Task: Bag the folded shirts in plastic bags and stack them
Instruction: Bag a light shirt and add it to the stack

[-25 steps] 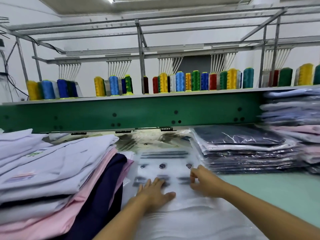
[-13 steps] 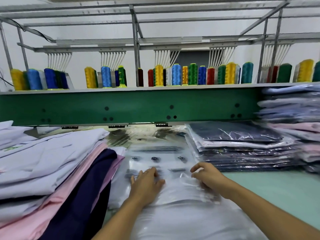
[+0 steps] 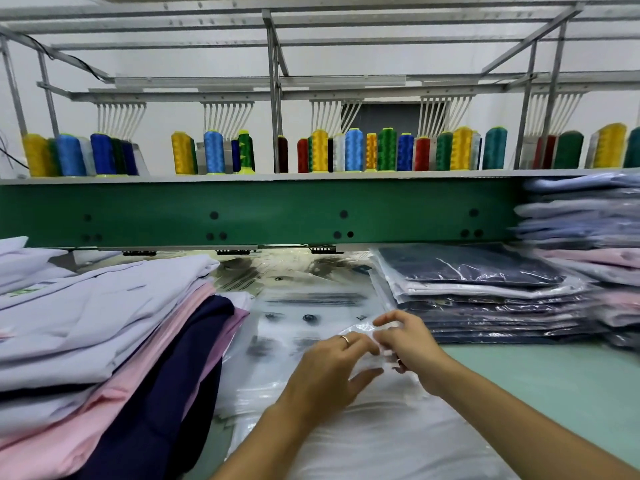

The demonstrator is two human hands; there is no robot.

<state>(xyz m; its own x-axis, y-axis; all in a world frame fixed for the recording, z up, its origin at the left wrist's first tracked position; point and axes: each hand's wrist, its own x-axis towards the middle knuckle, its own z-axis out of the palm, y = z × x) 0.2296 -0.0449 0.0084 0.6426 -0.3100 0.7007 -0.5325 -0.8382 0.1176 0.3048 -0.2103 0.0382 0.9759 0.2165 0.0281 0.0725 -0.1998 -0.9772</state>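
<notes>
- left hand (image 3: pixel 329 370) reaches in from the bottom centre; its fingertips curl onto the crumpled edge of a plastic bag (image 3: pixel 358 331), thumb spread out below the film. It is grasping the bag.
- ring (image 3: pixel 345 338) on one finger of the left hand.
- right hand (image 3: pixel 410 344) touches the left at the fingertips and pinches the same crumpled bag edge; its index finger is lifted and bent.
- bag edge is raised a little off the flat clear bags (image 3: pixel 308 306) with dark print that lie behind the hands.
- white shirt (image 3: pixel 374 441) lies flat under both forearms, nearest the camera; cannot tell whether film already covers it.
- pile of folded shirts (image 3: pixel 104 327) on the left, unbagged: lilac-white on top, pink and navy below, edges slumping toward the centre.
- stack of bagged shirts (image 3: pixel 478 292) on the right, just behind the right hand, navy one on top, glossy film.
- taller bagged stack (image 3: pixel 585 237) at the far right, blurred.
- pale green table (image 3: pixel 540 386) shows bare to the right of the right arm.
- green beam (image 3: pixel 277 209) runs across behind, with thread spools (image 3: pixel 353 150) in many colours lined up on the shelf above it.
</notes>
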